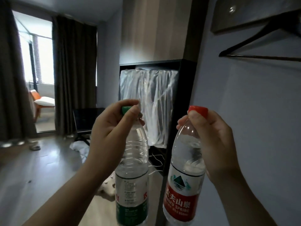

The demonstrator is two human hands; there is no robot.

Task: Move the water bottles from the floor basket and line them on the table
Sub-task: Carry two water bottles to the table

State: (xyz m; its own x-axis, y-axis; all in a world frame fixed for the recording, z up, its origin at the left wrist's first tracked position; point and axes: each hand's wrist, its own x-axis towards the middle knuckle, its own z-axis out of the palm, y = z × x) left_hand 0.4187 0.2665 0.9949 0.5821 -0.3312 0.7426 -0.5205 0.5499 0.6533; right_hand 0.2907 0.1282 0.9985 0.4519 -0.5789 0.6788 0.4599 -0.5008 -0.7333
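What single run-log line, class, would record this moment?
left hand: grips green-capped bottle at neck | right hand: grips red-capped bottle at neck | both upright, apart

Two water bottles, two hands — one coat hanger

You hold two water bottles upright and side by side in front of you, not touching: the left bottle hangs by its cap from your left hand, the right bottle by its cap from your right hand. Behind them stands an open wardrobe with a plastic sheet hanging inside it, and a clothes hanger hangs high on the wall to its right. Left of the wardrobe a chair stands on the floor with a crumpled cloth lying before it, and farther left curtains flank a glass door, beyond which sits an armchair.
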